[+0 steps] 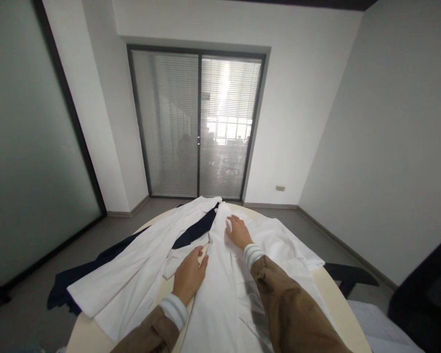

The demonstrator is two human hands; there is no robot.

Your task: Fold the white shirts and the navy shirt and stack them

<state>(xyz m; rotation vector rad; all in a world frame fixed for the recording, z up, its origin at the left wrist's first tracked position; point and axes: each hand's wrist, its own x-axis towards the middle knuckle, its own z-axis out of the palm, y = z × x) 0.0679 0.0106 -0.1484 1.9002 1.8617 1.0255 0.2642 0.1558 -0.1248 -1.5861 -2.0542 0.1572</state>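
Note:
A white long-sleeved garment, seemingly a shirt or coat [213, 304], lies spread over a round cream table [343, 304], its front panels parted. My left hand [189, 275] is closed at the inner edge of the middle panel, thumb and fingers at the cloth; the exact grip is partly hidden. Further up and to the right, my right hand [238, 232] rests on the white cloth with fingers slightly bent and apart. Dark navy cloth [195, 230] shows in the gap between the white panels. More navy cloth [68, 287] hangs over the table's left edge.
A black chair [431, 289] stands at the right, with an armrest [353, 274] close to the table. White sheet-like material [380, 323] lies below it. Beyond the table are a glass door with blinds [165, 127], a white wall [297, 108] and a frosted glass panel [29, 147].

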